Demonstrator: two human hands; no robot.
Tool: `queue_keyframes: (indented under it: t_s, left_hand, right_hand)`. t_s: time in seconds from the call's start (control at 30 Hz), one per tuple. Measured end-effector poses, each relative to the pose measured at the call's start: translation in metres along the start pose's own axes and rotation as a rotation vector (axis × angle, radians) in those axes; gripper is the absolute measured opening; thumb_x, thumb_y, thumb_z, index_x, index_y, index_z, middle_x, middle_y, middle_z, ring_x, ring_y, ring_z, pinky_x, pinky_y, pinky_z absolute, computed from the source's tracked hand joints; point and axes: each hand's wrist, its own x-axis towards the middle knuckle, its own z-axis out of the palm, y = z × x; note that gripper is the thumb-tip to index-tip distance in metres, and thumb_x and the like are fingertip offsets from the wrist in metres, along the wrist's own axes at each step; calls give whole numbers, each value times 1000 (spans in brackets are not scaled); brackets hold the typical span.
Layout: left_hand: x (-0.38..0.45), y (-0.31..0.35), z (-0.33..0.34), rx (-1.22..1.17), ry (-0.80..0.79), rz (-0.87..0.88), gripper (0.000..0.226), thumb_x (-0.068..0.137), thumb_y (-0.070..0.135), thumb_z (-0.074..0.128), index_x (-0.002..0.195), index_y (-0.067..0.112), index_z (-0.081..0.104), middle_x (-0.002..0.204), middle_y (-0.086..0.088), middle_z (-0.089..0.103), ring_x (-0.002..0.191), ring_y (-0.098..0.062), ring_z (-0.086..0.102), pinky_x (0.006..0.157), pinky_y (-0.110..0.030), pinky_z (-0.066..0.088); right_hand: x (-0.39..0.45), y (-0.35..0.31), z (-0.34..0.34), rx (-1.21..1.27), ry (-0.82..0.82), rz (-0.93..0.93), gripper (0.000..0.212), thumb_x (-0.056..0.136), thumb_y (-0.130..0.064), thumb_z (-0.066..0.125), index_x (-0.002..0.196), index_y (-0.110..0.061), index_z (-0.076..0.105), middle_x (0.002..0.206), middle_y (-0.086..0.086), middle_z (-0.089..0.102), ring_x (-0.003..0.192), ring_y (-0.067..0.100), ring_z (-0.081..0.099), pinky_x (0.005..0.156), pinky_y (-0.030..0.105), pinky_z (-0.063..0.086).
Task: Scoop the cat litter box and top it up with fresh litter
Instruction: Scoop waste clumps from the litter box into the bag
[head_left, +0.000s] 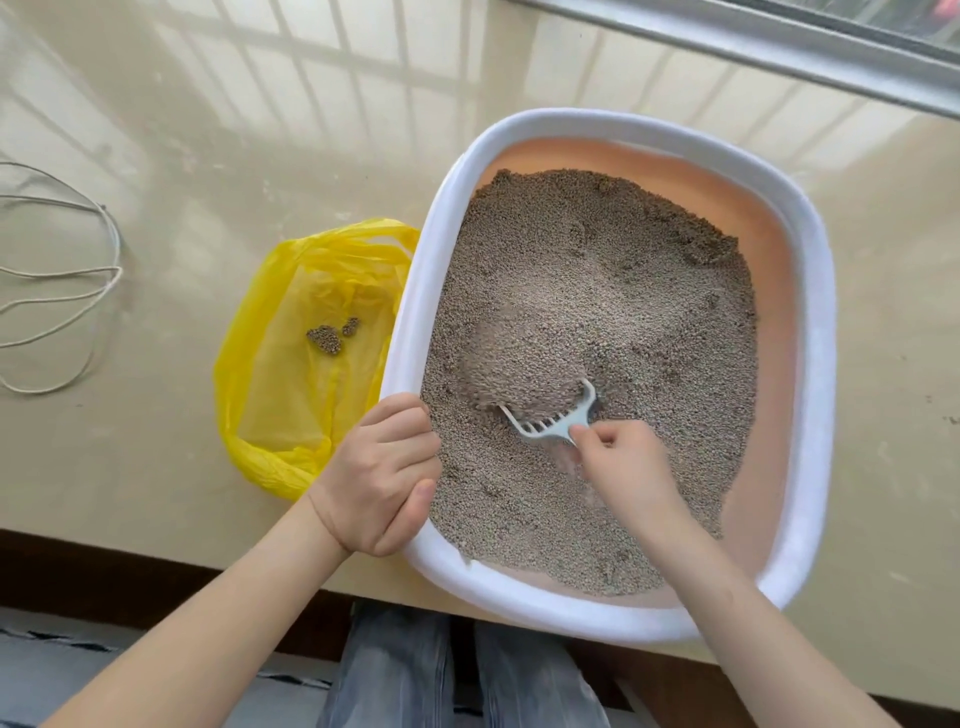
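Observation:
A white-rimmed litter box (810, 332) with a peach inside stands on the beige floor, filled with grey-brown litter (613, 291). My left hand (382, 478) grips the box's left rim near its front corner. My right hand (618, 462) holds the handle of a pale blue slotted scoop (553, 421), whose front is dug into the litter and heaped with granules. Left of the box lies an open yellow plastic bag (296, 364) with a few dark litter clumps (330, 335) inside it.
A loose white cord (67, 291) lies coiled on the floor at the far left. A metal window track (753, 47) runs along the top right. A dark step edge (156, 577) and my jeans-clad legs (457, 675) are at the bottom.

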Motion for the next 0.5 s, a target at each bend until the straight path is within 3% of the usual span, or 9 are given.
queue_keyframes:
  t_s: [0.1, 0.2, 0.27, 0.33, 0.4, 0.5]
  left_hand:
    - [0, 1, -1, -1, -5, -4, 42, 93, 19, 26, 55, 12, 42, 62, -4, 35, 61, -24, 35, 75, -41, 43]
    - [0, 1, -1, -6, -12, -8, 41, 93, 19, 26, 56, 12, 43, 62, -4, 35, 61, -23, 35, 75, -41, 43]
    - [1, 1, 0, -6, -14, -13, 41, 93, 19, 26, 56, 12, 42, 62, -4, 35, 61, -23, 35, 75, -40, 43]
    - [0, 1, 0, 0, -12, -19, 43, 93, 20, 25, 55, 12, 43, 62, -4, 35, 61, -23, 35, 76, -41, 44]
    - [0, 2, 0, 0, -13, -25, 44, 93, 20, 25, 54, 11, 43, 62, -4, 35, 61, -24, 36, 76, -42, 44]
    - [0, 1, 0, 7, -15, -30, 44, 94, 20, 25, 55, 11, 44, 62, -4, 35, 61, -24, 37, 77, -41, 44]
  right_hand:
    - [2, -4, 13, 160, 10, -41, 38, 96, -26, 54, 63, -12, 69, 51, 2, 52, 45, 14, 38, 46, 22, 26]
    - [-8, 5, 14, 328, -16, -66, 44, 96, -26, 55, 53, -20, 65, 51, 5, 44, 57, 16, 44, 52, 27, 30]
    - [-14, 9, 11, 404, 22, -73, 40, 96, -25, 56, 59, -14, 67, 47, -1, 41, 48, 14, 37, 47, 24, 23]
    - [-17, 11, 9, 407, 99, -85, 37, 96, -25, 55, 66, -6, 67, 43, -8, 41, 43, 11, 34, 47, 23, 23]
    - [-20, 13, 6, 362, 124, -120, 37, 95, -27, 56, 69, -2, 67, 46, -2, 40, 49, 14, 36, 52, 28, 25]
    - [-27, 12, 1, 349, 135, -141, 35, 94, -25, 57, 67, -7, 69, 47, -1, 40, 49, 14, 31, 52, 28, 23]
